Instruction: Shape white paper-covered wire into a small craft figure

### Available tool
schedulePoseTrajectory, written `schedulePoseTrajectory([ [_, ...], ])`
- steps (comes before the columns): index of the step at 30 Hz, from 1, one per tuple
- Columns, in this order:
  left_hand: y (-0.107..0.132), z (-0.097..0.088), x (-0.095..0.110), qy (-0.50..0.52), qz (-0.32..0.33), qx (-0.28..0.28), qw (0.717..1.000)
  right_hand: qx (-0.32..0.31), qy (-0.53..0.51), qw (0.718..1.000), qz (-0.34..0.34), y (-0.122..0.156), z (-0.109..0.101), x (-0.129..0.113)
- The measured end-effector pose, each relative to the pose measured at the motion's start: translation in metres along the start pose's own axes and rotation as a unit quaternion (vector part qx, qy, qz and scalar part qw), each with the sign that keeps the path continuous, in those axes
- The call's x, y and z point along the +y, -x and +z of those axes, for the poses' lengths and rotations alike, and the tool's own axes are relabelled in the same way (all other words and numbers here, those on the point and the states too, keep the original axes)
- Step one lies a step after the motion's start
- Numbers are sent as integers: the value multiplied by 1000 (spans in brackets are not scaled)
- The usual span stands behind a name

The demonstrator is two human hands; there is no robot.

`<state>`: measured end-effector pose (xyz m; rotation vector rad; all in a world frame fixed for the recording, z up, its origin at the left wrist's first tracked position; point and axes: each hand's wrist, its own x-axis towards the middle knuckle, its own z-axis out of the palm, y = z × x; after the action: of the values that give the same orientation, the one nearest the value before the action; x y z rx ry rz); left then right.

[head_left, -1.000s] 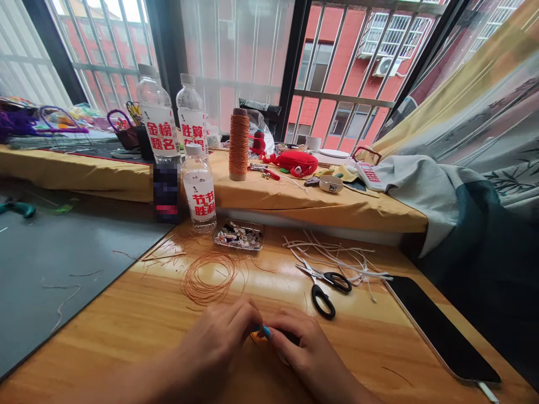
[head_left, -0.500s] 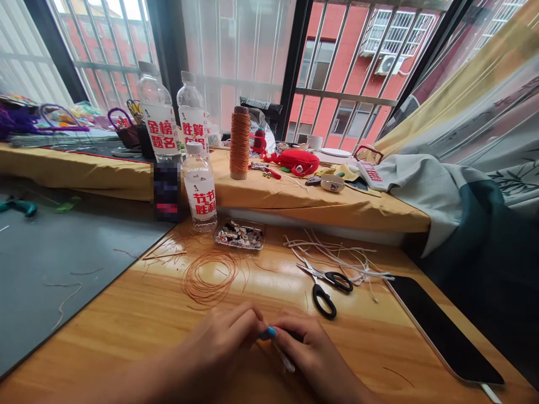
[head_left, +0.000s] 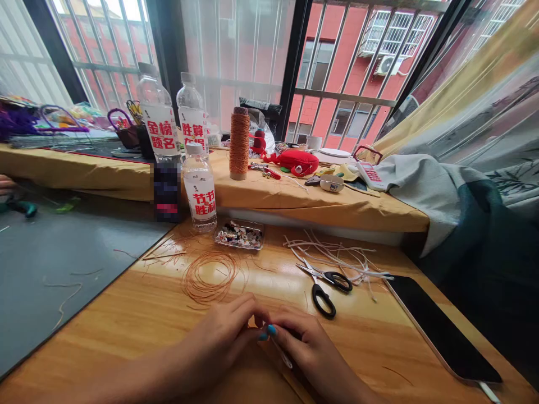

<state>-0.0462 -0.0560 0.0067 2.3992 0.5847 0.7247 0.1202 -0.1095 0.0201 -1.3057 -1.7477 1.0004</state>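
My right hand (head_left: 309, 345) pinches a folded white cord (head_left: 285, 359) between thumb and finger, and its looped end sticks out below the thumb. My left hand (head_left: 231, 328) is closed at the cord's upper end, its fingertips against those of my right hand. Blue nails show on both thumbs. What lies right between the fingertips is mostly hidden. Beyond my hands, a coil of thin orange-brown thread (head_left: 210, 278) lies on the wooden table (head_left: 138, 336). Open scissors (head_left: 323, 286) with black handles lie ahead of my right hand.
Loose white cords (head_left: 337, 255) lie behind the scissors, by a dark-screened tablet (head_left: 442, 331). A clear tray of small parts (head_left: 240, 234) stands beside a water bottle (head_left: 200, 193). On the sill are a thread spool (head_left: 239, 146) and a red pouch (head_left: 298, 161). Another person's hand (head_left: 5, 185) shows far left.
My left fingers have shifted slightly, so both blue thumbnails now show apart with a small gap above them. Another person's hand has come into view at the left edge, by the green-handled tool.
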Motion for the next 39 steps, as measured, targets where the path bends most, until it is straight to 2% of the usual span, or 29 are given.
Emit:
schedulePoseTrajectory([
  [7,0,2,0,-54,81,38,994,-8,-42,999,9,1,0,-2],
  [27,2,-2,5,-110,122,54,985,-21,-40,999,13,0,1,2],
  [30,2,-1,3,-96,100,52,989,-20,-32,999,13,1,1,1],
  [34,-1,-2,3,-56,4,44,997,3,-37,999,22,2,2,-1],
  [39,-2,-2,5,-47,-96,7,994,-15,-46,998,40,2,0,-5],
])
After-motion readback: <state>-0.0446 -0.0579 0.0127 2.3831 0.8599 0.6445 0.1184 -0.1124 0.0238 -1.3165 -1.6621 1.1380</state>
